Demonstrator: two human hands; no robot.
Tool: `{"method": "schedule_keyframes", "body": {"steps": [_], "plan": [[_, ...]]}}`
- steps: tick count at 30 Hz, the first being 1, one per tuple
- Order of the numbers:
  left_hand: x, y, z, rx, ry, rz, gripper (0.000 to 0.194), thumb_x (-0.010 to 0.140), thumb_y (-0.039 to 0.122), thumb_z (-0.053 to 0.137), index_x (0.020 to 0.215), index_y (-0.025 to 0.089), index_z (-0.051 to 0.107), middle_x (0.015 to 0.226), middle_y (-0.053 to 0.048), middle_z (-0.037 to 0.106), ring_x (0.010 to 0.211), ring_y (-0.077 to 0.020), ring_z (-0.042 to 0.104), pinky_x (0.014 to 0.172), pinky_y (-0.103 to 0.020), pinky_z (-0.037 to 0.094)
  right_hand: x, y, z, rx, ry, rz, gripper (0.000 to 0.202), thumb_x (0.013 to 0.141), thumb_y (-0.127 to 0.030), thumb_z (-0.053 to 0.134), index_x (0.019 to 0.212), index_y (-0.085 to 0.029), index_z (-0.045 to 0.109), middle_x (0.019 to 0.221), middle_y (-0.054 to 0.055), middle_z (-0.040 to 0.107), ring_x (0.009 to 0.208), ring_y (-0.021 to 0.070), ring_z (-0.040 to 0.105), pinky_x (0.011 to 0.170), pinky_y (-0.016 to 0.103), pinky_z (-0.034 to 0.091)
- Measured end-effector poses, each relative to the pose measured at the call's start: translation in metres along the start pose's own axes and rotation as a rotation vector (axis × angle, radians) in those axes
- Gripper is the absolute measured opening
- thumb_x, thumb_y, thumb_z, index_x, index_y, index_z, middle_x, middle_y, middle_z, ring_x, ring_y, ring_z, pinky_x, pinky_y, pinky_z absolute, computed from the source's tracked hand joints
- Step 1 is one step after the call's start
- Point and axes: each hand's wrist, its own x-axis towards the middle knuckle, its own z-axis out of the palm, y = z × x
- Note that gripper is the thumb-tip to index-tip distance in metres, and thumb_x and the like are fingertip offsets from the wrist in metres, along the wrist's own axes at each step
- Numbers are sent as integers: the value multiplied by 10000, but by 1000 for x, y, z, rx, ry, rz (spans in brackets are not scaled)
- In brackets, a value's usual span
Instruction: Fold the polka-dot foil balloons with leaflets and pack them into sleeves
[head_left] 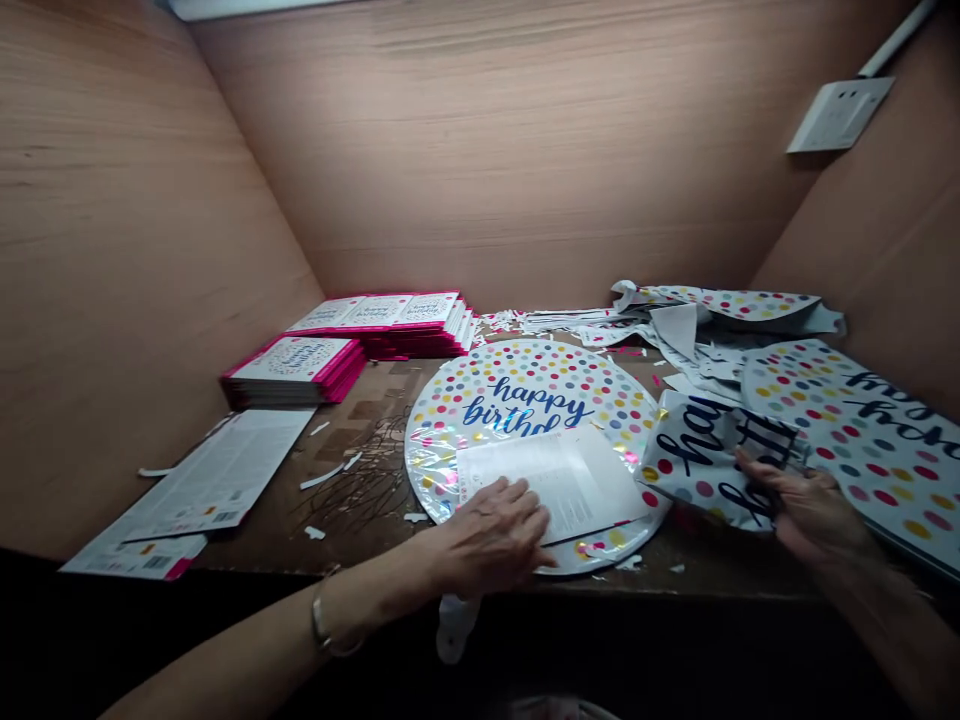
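**Printed card [592, 490] under the left grip [491, 540], folded dotted piece [697, 475] in the right grip [814, 505]**

The card lies directly beneath the left fingers and reaches out to their right, resting on a round "happy birthday" sheet [600, 375]. The left grip is curled over the card's near edge; whether it pinches the card, I cannot tell. A white tab [455, 635] hangs just below. The right grip is closed on the folded piece, which extends leftward from the fingers to the round sheet's right edge.

A wooden booth [525, 180] encloses the worktop [274, 545]. Inside, stacked pink-edged packs [289, 358] stand back left, loose cards [225, 470] nearer, crumpled scraps [675, 325] back right.
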Motion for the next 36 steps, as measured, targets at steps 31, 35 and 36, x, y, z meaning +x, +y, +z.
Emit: {"method": "schedule_keyframes", "body": {"steps": [31,35,36], "plan": [[116,-4,59,-25,187,175,308,850,465,469,791,171,541,683,-28,517,630,-171,435,711,-350,299,1,8,4,-52,-11,62,179,471,-112,731,621,-170,653,656,-2,683,728,140,656,727,164,537],[117,-5,56,-51,208,201,338,852,472,468,755,161,559,737,-58,527,704,-183,444,694,-338,295,1,3,9,-31,-37,94,183,458,-113,743,623,-161,679,683,-3,699,664,113,648,643,125,535],[117,-5,55,-60,215,203,345,846,477,477,751,156,560,764,-65,528,726,-186,444,692,-335,296,1,2,10,-22,-44,95,188,456,-112,745,626,-161,682,679,-3,699,656,112,647,632,126,536]]}}
